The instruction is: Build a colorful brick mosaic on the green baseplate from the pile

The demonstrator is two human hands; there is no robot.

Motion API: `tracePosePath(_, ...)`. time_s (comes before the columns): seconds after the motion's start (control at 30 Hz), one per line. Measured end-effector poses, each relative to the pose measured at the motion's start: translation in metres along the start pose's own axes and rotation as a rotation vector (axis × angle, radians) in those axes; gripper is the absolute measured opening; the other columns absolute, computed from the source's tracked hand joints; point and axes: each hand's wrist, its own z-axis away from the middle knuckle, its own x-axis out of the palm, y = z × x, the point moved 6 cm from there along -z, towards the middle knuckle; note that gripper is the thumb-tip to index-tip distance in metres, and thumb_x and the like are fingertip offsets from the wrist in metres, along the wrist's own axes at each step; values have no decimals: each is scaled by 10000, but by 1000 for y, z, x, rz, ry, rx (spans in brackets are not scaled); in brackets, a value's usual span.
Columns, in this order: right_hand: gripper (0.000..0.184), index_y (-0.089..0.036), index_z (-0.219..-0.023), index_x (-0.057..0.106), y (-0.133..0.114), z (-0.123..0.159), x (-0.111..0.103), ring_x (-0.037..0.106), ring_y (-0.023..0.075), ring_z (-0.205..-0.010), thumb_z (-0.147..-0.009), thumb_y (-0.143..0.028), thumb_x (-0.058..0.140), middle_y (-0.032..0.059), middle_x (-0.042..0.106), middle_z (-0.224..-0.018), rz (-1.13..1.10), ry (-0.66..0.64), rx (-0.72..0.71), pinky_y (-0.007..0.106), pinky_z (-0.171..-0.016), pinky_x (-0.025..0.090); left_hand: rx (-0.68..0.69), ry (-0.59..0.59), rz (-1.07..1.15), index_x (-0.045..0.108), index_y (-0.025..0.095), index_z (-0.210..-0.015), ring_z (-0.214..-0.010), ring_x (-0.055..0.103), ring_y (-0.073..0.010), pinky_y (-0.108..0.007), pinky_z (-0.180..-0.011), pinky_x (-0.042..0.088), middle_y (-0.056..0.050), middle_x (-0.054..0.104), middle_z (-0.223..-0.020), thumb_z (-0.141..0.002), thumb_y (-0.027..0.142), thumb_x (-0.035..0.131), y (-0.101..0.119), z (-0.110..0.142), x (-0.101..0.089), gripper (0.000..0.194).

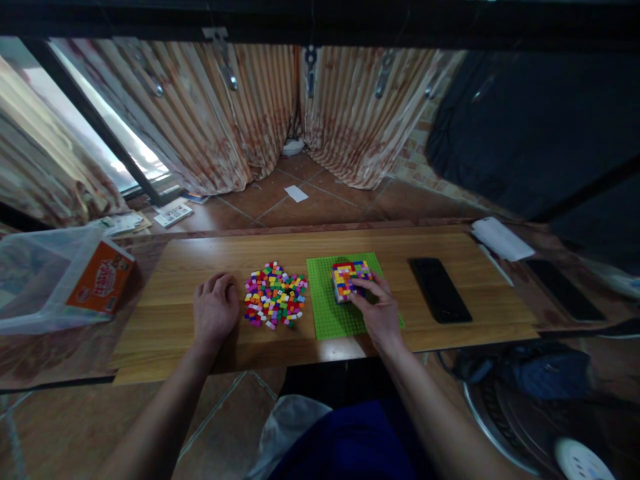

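Note:
A multicoloured block built of small building bricks [343,275] stands on the green baseplate [327,313]. My right hand [381,313] reaches over the block's right side, thumb and fingers closed at its top surface. They seem to pinch one small brick there, but the fingertips partly hide it. On the wooden board, my left hand [216,307] rests with its fingers curled in and nothing visible in them. Just right of that hand lies a loose pile of small bricks [275,297] in many colours, between it and the baseplate.
A black phone [440,290] lies right of the baseplate on the wooden board [165,293]. Farther right are a white case [503,239] and another dark flat device [565,290]. At the left stands a clear plastic bin [45,267] with an orange label. Curtains [250,113] hang beyond.

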Motion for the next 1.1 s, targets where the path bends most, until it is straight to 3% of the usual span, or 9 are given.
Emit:
tracePosePath(0.4, 222, -245, -945, 755, 5, 0, -3, 521, 260, -1241, -754, -350, 718, 84, 638, -1195, 30, 9, 2, 514, -1057, 387, 7, 7, -11, 635, 168, -1063, -1085, 579, -298, -466, -983, 419, -140, 646, -1169, -904, 285, 410, 1, 2, 0, 300)
tracePosePath(0.6, 171, -255, -943, 754, -32, 26, -15, 563, 245, -1156, -850, -350, 648, 84, 613, -1205, 191, 90, -253, 480, -1013, 437, -28, 12, 3, 640, 165, -1075, -1106, 570, -293, -459, -1003, 412, -134, 644, -1187, -896, 258, 424, 0, 4, 0, 296)
tracePosePath(0.83, 177, -295, -955, 743, -51, 71, 48, 625, 213, -957, -908, -265, 576, 46, 677, -990, 239, -360, -364, 385, -849, 523, -27, 2, 12, 637, 157, -1078, -1106, 566, -283, -447, -1008, 413, -137, 645, -1176, -900, 239, 425, 0, 4, 2, 289)
tracePosePath(1.1, 196, -273, -954, 737, -42, 66, 91, 566, 249, -969, -902, -233, 552, 69, 647, -1034, 433, -463, -471, 423, -853, 491, -53, 9, 12, 645, 150, -1070, -1103, 561, -279, -436, -1017, 410, -134, 641, -1191, -902, 228, 434, 3, 5, -1, 281)
